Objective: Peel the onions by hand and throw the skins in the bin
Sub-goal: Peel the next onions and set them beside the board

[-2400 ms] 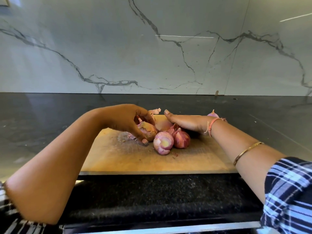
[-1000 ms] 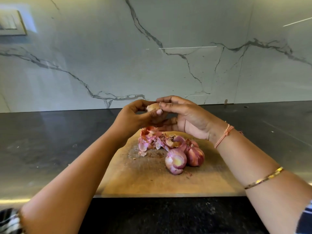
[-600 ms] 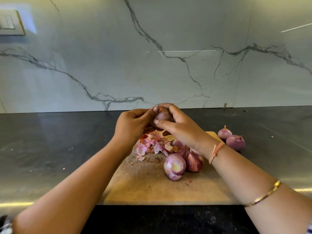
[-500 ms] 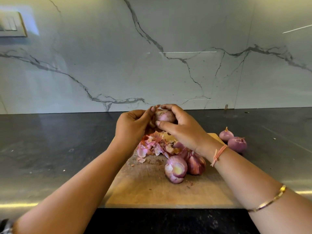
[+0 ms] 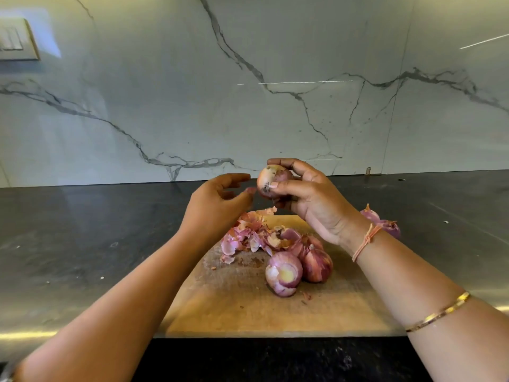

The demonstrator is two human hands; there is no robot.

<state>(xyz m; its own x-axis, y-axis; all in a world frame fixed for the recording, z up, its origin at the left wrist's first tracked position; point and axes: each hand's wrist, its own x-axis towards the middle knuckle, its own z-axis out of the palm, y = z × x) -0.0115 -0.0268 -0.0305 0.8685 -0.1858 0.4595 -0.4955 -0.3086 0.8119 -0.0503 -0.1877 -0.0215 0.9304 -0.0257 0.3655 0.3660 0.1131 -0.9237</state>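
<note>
Pulled away from the onion (image 5: pixel 274 180), the left hand (image 5: pixel 214 208) hangs loosely open while the right hand (image 5: pixel 316 205) grips it.

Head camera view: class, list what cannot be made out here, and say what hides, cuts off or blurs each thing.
All in the head view:
The bin: nowhere in frame.
The left hand: fingertips blurred; whether they pinch a skin scrap cannot be told.
The held onion: far side covered by the right hand.
The onions on the counter: partly behind the right wrist; count unclear.
The wall switch: blurred, cut by the left edge.
</note>
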